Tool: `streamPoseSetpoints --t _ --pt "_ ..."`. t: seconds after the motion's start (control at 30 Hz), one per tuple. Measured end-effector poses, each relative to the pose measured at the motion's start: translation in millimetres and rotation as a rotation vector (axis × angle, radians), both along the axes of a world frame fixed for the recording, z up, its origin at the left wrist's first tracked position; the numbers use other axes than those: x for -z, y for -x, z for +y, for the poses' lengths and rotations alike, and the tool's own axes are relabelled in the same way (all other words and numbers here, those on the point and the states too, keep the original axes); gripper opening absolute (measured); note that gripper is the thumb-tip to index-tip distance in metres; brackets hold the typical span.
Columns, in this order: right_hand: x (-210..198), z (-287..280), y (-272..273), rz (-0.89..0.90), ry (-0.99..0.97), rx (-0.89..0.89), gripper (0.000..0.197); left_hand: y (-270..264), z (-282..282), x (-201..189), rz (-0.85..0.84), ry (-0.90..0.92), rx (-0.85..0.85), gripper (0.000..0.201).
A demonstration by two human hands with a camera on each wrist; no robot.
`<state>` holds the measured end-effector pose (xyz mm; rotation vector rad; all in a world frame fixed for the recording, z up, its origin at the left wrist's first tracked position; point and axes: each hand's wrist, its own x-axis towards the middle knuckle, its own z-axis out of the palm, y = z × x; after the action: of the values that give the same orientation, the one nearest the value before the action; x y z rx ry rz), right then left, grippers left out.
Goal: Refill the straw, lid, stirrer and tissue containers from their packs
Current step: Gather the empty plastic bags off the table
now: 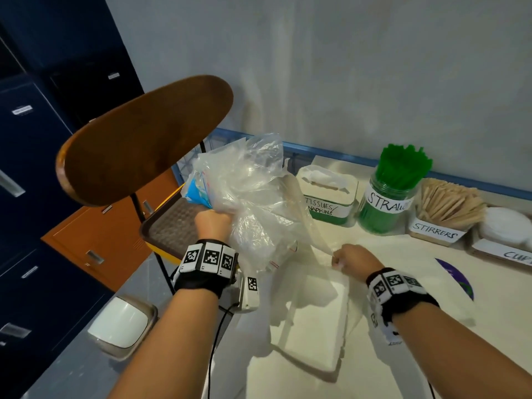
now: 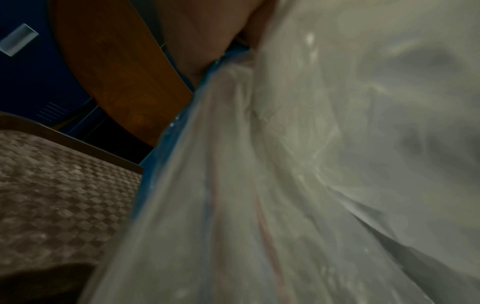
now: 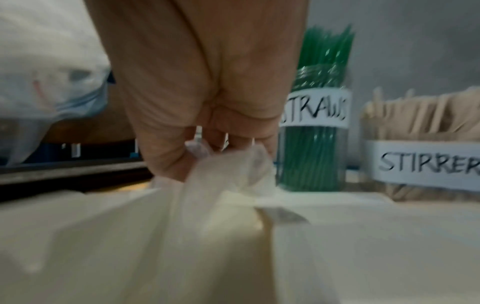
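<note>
My left hand (image 1: 213,223) grips a bunch of crumpled clear plastic bags (image 1: 250,194), held up above the table's left edge; in the left wrist view the plastic (image 2: 311,164) fills most of the frame. My right hand (image 1: 342,259) pinches the loose clear wrapper (image 3: 223,185) of a white tissue pack (image 1: 313,321) lying flat on the table. Behind stand the tissue box (image 1: 328,194) labelled TISSUES/NAPKINS, the jar of green straws (image 1: 388,197), the box of wooden stirrers (image 1: 443,214) and a stack of white lids (image 1: 506,226).
A wooden chair back (image 1: 144,139) rises to the left, with a brown checkered tray (image 1: 172,223) on its seat under the bags. Dark blue and orange lockers (image 1: 95,240) stand beyond. A white-lidded bin (image 1: 118,321) sits on the floor. A blue rail (image 1: 331,152) runs along the wall.
</note>
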<state>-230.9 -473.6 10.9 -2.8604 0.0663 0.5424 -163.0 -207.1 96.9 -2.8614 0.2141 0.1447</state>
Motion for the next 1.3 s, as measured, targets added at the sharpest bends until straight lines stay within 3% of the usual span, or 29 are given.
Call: streamPoseSetpoints --t 0.17,0.43,0.57,0.67,0.73,0.77,0.83,0.93,1.1,1.17,1.23,1.3 --pt "-36 -26 14 -0.108 0.137 0.204 0.028 10 -28 -2 0.005 0.003 0.081 0.022" --pt "-83 -63 56 -0.337 0.153 0.45 0.032 29 -71 -13 -0.038 0.035 0.215 0.024" --pt "-127 -65 80 -0.832 -0.056 0.582 0.023 40 -82 -18 -0.032 0.267 0.166 0.028" --pt "-161 -49 95 -1.288 -0.263 0.646 0.021 50 -93 -23 0.051 0.567 0.007 0.029" --pt "-177 -28 101 -1.443 -0.455 0.618 0.018 56 -102 -23 0.069 0.859 -0.141 0.027" --pt "-180 -16 100 -1.426 -0.525 0.576 0.016 57 -106 -24 0.086 0.976 -0.197 0.027" --pt "-174 10 96 -1.199 -0.582 0.473 0.017 61 -113 -26 0.072 1.186 -0.236 0.028" --pt "-144 41 87 -0.86 -0.501 0.296 0.024 64 -120 -30 0.168 1.386 -0.276 0.029" --pt "-108 53 80 -0.737 -0.48 0.213 0.012 62 -116 -31 0.301 1.811 -0.254 0.03" --pt "-106 54 79 -0.722 -0.426 0.199 0.013 68 -111 -34 0.521 1.962 -0.202 0.019" --pt "-107 55 78 -0.683 -0.364 0.166 0.019 74 -105 -36 0.725 1.999 -0.11 0.029" --pt "-110 58 77 -0.619 -0.337 0.122 0.024 74 -103 -33 0.672 1.902 -0.056 0.036"
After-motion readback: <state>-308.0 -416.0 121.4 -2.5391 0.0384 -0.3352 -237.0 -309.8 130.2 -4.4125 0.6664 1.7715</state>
